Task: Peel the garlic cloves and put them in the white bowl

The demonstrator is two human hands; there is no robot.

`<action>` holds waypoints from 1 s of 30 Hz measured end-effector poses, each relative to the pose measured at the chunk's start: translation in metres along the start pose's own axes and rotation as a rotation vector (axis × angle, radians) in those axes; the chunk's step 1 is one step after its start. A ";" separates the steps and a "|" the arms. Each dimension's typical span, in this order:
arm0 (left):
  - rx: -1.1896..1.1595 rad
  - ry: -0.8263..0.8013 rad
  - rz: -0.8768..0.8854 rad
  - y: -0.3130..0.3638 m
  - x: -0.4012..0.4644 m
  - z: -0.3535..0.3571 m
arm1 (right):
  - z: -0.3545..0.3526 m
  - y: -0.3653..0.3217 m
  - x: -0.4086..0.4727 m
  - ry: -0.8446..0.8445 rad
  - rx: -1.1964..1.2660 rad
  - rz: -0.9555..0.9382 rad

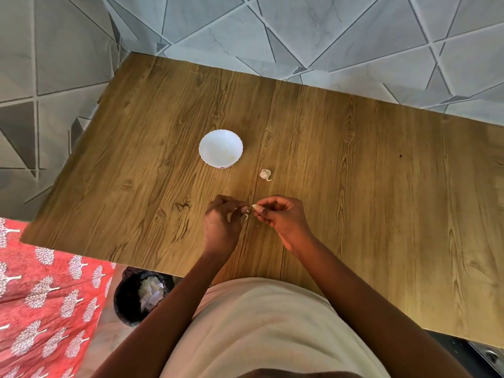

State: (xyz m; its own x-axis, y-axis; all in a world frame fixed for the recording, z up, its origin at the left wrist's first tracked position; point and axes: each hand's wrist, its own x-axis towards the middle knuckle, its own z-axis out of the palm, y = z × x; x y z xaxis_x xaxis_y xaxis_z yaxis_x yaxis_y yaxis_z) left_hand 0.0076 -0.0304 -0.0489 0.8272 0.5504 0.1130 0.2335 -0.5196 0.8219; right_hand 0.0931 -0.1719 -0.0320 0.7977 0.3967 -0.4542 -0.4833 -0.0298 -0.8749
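Head view — garlic clove (254, 206) pinched in right hand (283, 218) fingers (262, 210).

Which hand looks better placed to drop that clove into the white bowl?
Probably the right hand: it pinches the garlic clove, while the left hand pulls skin. The white bowl sits just ahead.
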 end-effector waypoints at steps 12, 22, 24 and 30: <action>-0.367 -0.094 -0.196 0.005 0.000 0.004 | 0.000 -0.003 -0.004 -0.029 -0.089 -0.046; -0.337 -0.143 -0.114 0.002 0.003 0.003 | -0.001 -0.012 -0.004 -0.038 -0.188 -0.169; -0.339 -0.149 -0.111 0.001 0.003 0.003 | -0.001 -0.012 -0.004 -0.027 -0.206 -0.182; -0.448 -0.185 -0.107 0.007 0.005 0.000 | -0.002 -0.010 -0.003 0.008 -0.273 -0.242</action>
State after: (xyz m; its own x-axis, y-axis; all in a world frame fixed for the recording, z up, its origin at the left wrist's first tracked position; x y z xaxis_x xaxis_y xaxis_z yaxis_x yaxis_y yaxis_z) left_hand 0.0137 -0.0313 -0.0423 0.8971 0.4387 -0.0528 0.1128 -0.1118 0.9873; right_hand 0.0961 -0.1743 -0.0221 0.8807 0.4147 -0.2289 -0.1672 -0.1800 -0.9694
